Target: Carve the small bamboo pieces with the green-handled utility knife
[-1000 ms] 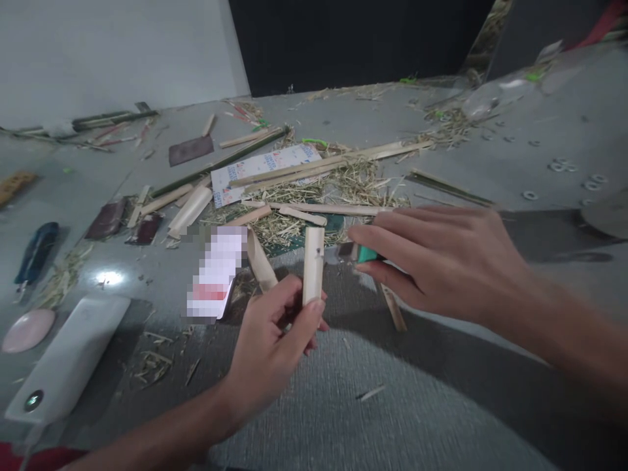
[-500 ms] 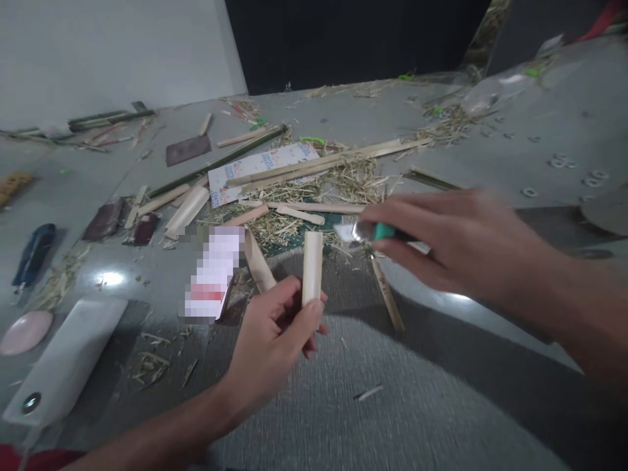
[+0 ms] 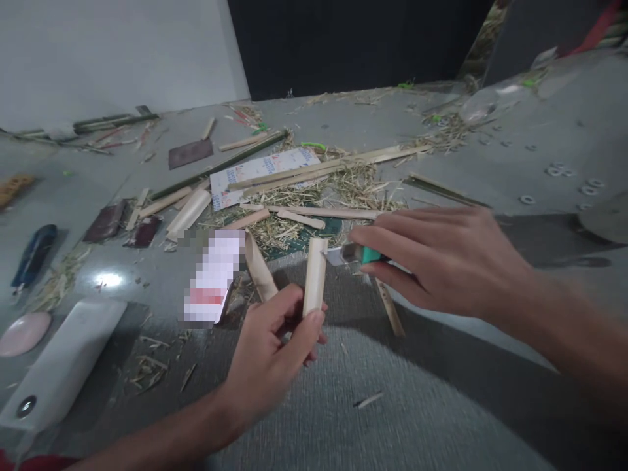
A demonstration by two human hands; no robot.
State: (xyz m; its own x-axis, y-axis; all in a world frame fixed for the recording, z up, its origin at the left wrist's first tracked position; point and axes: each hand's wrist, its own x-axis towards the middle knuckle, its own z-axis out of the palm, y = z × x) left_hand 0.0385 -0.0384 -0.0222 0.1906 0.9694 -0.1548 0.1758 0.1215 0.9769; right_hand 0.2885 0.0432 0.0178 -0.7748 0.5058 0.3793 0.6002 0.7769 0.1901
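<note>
In my left hand (image 3: 279, 353) a short pale bamboo piece (image 3: 314, 275) stands upright, pinched between thumb and fingers at its lower end. My right hand (image 3: 432, 261) is closed round a utility knife (image 3: 370, 254) with a green part near its front. The knife's blade (image 3: 336, 256) points left and meets, or nearly meets, the upper right edge of the bamboo. Behind my left fingers another bamboo strip (image 3: 260, 268) leans; whether I hold it too, I cannot tell. A strip with dark marks (image 3: 391, 311) lies under my right hand.
Wood shavings (image 3: 284, 239) cover a green cutting mat (image 3: 333, 227). A phone with a blurred screen (image 3: 216, 275) lies left of my hand. Long bamboo strips (image 3: 343, 163) cross a printed sheet (image 3: 220, 183). Further left are a white device (image 3: 69, 360) and a dark blue-handled tool (image 3: 36, 255). Several metal rings (image 3: 527, 199) lie right.
My right hand has brought the knife left and slightly down to the bamboo piece's edge. The bamboo in my left hand has tilted a little to the right.
</note>
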